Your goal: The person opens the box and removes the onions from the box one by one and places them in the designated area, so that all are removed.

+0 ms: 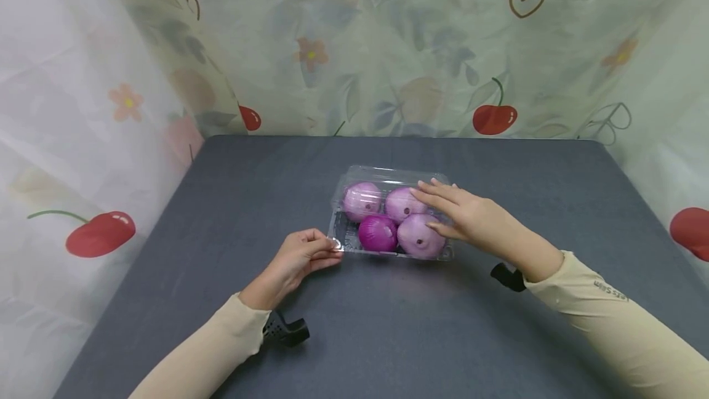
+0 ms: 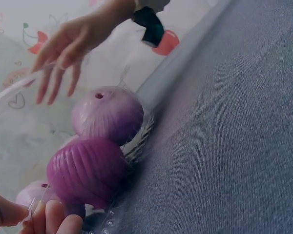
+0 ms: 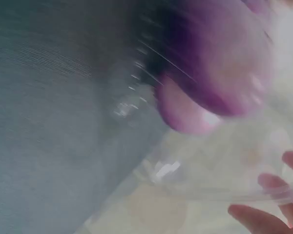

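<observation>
A clear plastic clamshell box [image 1: 339,236] sat at the middle of the frame on the grey table, its transparent lid [image 1: 388,175] lying over the contents. Inside lay four purple onions in two rows: three pale ones [image 1: 362,200] and a darker magenta one [image 1: 378,233] at front left.

Looking down at a dark grey table [image 1: 221,202] with a fine woven surface, backed and flanked by a pale, thin, creased curtain [image 1: 388,66] printed with red cherries, small orange flowers, faded leaves, heart outlines and part of the word "Happy", all sitting under soft, even light
</observation>
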`<state>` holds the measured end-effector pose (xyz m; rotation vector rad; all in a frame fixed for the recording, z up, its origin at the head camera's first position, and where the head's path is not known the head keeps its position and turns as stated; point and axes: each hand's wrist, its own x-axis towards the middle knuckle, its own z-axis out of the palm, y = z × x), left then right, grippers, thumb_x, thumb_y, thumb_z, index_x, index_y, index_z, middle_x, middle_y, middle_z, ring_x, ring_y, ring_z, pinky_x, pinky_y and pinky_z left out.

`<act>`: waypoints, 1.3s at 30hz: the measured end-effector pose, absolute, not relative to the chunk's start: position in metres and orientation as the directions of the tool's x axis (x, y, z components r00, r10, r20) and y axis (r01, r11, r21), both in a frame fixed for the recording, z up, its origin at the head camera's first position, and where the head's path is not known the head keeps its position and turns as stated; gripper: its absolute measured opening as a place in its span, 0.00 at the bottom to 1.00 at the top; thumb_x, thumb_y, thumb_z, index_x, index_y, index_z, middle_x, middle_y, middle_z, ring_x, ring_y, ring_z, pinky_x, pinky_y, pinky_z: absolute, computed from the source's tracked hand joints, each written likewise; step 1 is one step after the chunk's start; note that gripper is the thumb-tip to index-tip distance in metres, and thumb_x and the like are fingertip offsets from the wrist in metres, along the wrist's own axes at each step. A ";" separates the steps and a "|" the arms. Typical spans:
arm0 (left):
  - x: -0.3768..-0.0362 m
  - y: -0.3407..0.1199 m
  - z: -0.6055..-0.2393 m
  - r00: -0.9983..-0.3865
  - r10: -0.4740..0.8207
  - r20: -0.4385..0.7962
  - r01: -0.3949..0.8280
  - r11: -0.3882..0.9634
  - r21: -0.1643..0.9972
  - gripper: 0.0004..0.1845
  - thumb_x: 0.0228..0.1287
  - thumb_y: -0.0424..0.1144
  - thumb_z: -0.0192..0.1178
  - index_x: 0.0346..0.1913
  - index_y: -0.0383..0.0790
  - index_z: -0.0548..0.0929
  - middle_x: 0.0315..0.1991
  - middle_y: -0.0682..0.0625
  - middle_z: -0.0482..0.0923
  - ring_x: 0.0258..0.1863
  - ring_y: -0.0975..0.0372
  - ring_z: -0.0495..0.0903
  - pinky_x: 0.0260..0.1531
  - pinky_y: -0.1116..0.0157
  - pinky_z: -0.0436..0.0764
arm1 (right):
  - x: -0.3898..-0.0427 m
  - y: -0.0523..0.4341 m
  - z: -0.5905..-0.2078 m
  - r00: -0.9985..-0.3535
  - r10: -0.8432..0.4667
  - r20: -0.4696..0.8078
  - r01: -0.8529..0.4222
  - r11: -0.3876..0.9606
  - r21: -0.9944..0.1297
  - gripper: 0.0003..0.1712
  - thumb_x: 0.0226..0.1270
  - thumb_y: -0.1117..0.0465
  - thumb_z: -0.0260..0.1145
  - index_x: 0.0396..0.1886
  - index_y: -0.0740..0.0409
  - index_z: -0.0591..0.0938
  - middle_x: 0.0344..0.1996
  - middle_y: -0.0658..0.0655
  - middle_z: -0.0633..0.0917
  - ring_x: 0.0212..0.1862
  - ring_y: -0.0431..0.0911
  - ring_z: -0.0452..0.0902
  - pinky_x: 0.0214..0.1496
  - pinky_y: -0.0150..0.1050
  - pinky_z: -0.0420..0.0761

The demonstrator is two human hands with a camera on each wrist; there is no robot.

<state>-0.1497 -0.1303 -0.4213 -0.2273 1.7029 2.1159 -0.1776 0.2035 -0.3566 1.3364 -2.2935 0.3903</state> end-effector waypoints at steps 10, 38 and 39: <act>-0.147 -0.123 -0.420 -0.895 0.175 -0.411 -0.442 -0.214 0.871 0.08 0.63 0.24 0.57 0.27 0.36 0.76 0.30 0.45 0.83 0.33 0.60 0.85 0.43 0.60 0.87 | -0.214 0.207 -0.323 -0.661 -0.529 0.532 -0.750 0.470 -0.465 0.23 0.58 0.69 0.71 0.55 0.55 0.82 0.53 0.52 0.81 0.56 0.37 0.76 0.51 0.27 0.81; -0.144 -0.119 -0.420 -0.892 0.163 -0.422 -0.449 -0.208 0.869 0.07 0.64 0.26 0.58 0.28 0.36 0.76 0.32 0.44 0.83 0.34 0.58 0.85 0.44 0.59 0.87 | -0.279 0.215 -0.344 -0.955 -0.167 0.244 -0.270 0.152 -0.951 0.26 0.71 0.67 0.59 0.67 0.59 0.68 0.60 0.57 0.73 0.52 0.39 0.74 0.47 0.29 0.84; -0.144 -0.119 -0.420 -0.892 0.162 -0.423 -0.450 -0.210 0.868 0.07 0.64 0.26 0.58 0.28 0.36 0.76 0.32 0.44 0.83 0.34 0.58 0.85 0.44 0.59 0.87 | -0.280 0.217 -0.346 -0.958 -0.179 0.225 -0.252 0.140 -0.958 0.27 0.70 0.67 0.59 0.68 0.58 0.67 0.59 0.57 0.73 0.52 0.39 0.74 0.47 0.28 0.84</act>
